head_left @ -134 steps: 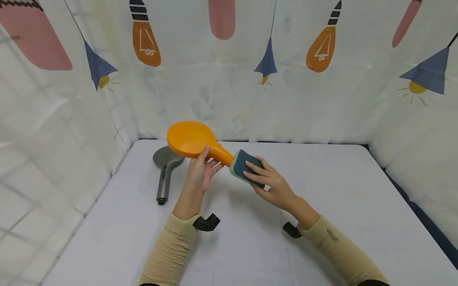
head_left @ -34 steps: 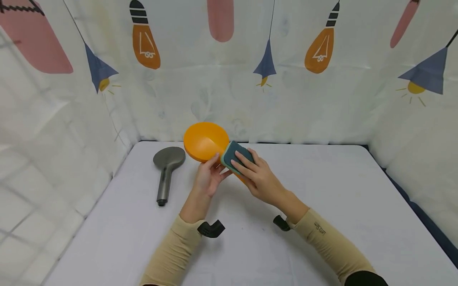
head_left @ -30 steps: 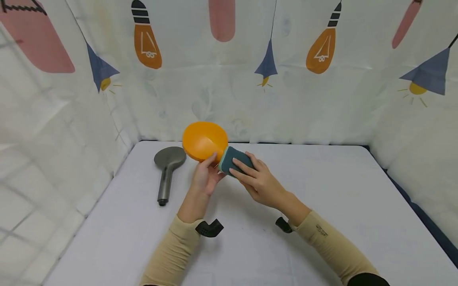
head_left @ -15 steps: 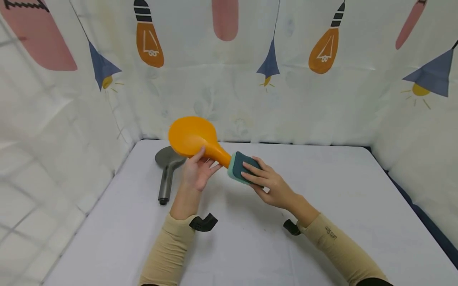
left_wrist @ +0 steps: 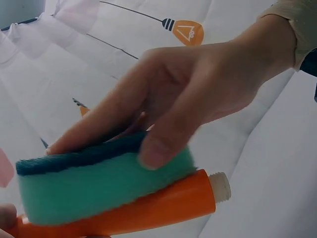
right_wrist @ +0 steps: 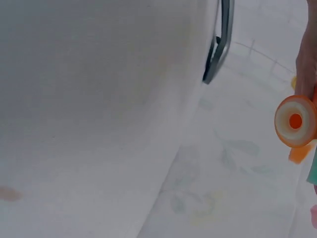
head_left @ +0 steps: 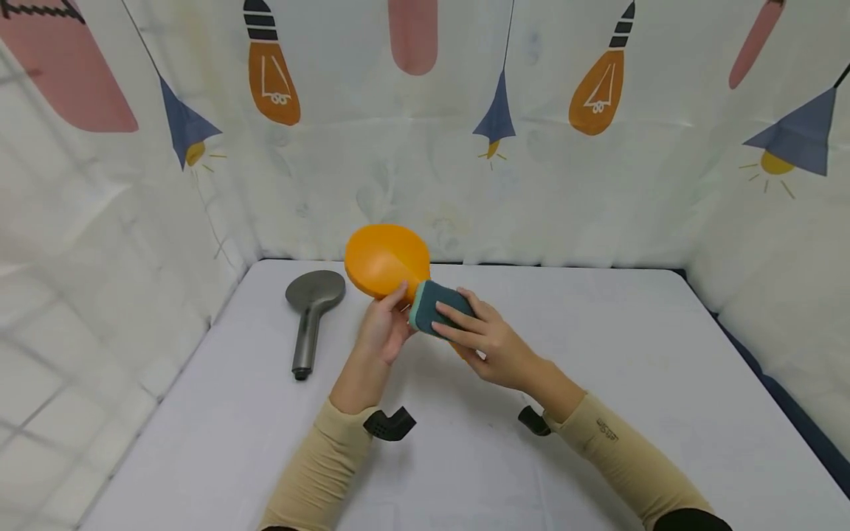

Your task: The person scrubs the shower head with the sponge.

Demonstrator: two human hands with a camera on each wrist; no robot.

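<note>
An orange shower head [head_left: 387,259] is held off the table, its round head tilted up and its handle slanting down to the right. My left hand [head_left: 383,332] grips it at the neck, thumb on the front. My right hand [head_left: 494,343] holds a sponge [head_left: 441,310], dark teal on one face and light green on the other. In the left wrist view the green face of the sponge [left_wrist: 99,186] lies along the orange handle [left_wrist: 163,210], whose pale threaded end [left_wrist: 220,187] sticks out past it. The sponge covers most of the handle in the head view.
A grey shower head [head_left: 309,317] lies on the white table [head_left: 598,354], left of my left hand. White cloth [head_left: 425,184] printed with lamps and bulbs hangs behind the table and along both sides.
Over the last half second the sponge has slid up the handle towards the neck. The orange shower head has shifted right, uncovering the grey one. Similar back-and-forth strokes show in earlier frames.
</note>
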